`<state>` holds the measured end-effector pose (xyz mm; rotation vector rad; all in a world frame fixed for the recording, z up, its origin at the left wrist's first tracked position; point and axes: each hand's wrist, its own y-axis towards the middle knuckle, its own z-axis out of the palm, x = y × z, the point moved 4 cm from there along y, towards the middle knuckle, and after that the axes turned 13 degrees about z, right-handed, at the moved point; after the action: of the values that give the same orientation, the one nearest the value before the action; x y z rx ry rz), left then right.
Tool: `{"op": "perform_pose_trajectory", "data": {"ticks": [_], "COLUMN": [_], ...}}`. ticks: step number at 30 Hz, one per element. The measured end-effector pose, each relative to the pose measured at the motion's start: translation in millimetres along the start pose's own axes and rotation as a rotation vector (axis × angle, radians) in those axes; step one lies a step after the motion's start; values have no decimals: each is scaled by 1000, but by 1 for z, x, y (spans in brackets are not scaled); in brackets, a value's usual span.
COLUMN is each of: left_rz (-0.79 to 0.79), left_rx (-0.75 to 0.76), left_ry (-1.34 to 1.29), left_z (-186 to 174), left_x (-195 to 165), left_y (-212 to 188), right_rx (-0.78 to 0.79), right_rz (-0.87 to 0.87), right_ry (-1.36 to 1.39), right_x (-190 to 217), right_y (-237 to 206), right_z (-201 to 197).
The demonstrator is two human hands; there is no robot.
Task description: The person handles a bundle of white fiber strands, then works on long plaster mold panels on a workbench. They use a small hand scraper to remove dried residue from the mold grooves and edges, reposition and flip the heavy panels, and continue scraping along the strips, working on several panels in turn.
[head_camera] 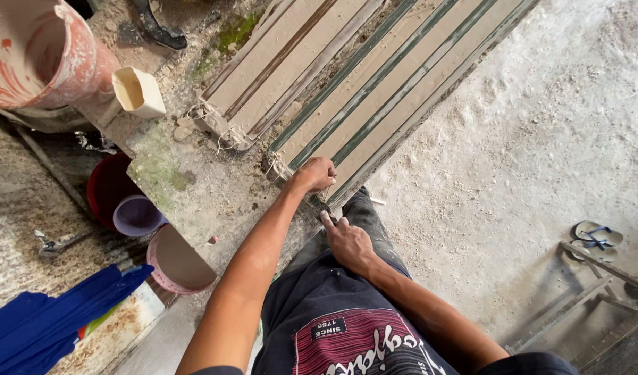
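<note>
Down at the near end of the long grey-and-green slatted mould frame (pixel 374 90), the left hand (pixel 316 173) is curling shut on the thin wire (pixel 326 198) at that frame's corner — while the right hand (pixel 348 242) is resting just below the corner, fingers loosely extended and touching the frame's end, holding nothing I can make out. Left of the frame, a second wire-bound slatted frame (pixel 277 62) is lying on the rough concrete ledge (pixel 187 187); farther left of it — a cream paper cup (pixel 138 90), and below the ledge a pink plastic bucket (pixel 177 262).

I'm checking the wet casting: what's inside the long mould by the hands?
Pale, smooth plaster fills the long mould between dark-edged strips. Anything beneath that surface is covered. The left hand grips its near end.
</note>
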<state>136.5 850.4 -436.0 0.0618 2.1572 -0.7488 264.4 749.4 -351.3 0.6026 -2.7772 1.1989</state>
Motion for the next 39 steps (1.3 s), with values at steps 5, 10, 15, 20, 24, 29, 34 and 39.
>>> {"op": "perform_pose_trajectory", "data": {"ticks": [5,10,15,20,24,29,34,39], "left_rz": [-70,-12,-61,20,-64,16,7,-429], "left_rx": [93,118,149,175,216,98,-651,-693], "left_ry": [-27,-92,-121,-41,7,-243,-32,-119], "left_z": [-2,-5,-1,0,-4,-23,-48,-9], "left_x": [4,-3,-3,-10,-17,-26,7,53], "left_y": [-1,-6,-11,-6,-7,-22,-80,-114], "right_rx": [53,-120,23,-98,-53,-114,-79,-91], "right_rz": [12,-78,4,0,26,0,-11,-25], "right_ry": [-4,-30,-42,-33,-48,-40,-50,-38], "right_x": [17,18,20,22,15,14,20,27], "right_y": [5,2,9,13,14,18,20,17], "right_z": [-9,-15,-16,-29,-31,-37,-33,-30]}}
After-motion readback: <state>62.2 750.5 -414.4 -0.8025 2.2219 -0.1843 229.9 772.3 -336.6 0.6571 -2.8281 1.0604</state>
